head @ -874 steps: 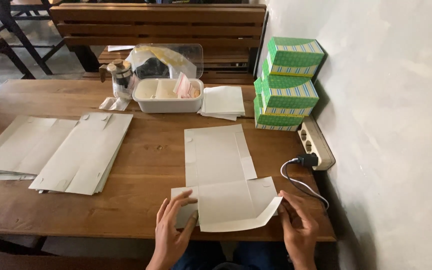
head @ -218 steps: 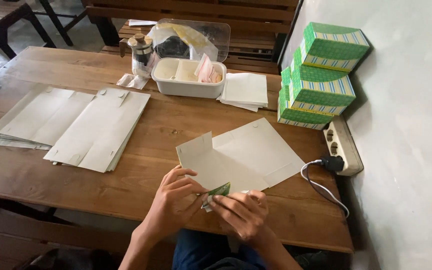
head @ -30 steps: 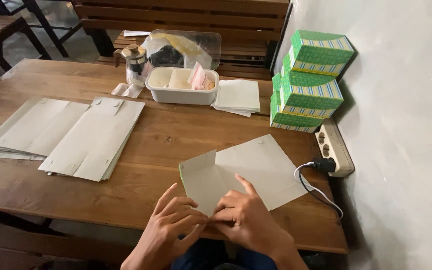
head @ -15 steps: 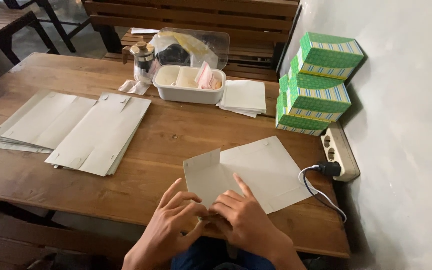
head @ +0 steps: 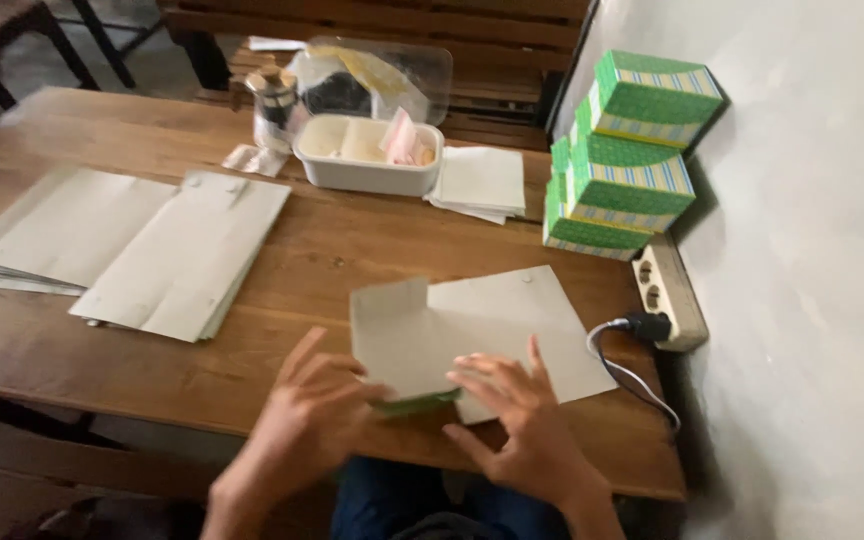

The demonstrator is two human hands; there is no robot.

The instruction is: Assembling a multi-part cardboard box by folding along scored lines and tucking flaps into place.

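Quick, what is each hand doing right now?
Left hand: fingers on the near-left edge of the folded card sheet, grip unclear.
Right hand: open, fingers spread, pressing the sheet.

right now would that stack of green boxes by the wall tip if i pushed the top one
Probably: the green boxes sit stacked unevenly, the top one tilted and overhanging. They look like thin card, so likely light and easy to slide. The wall close behind might catch them.

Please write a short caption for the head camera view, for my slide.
Both hands, left hand and right hand, fold a pale flat cardboard sheet on a brown wooden table.
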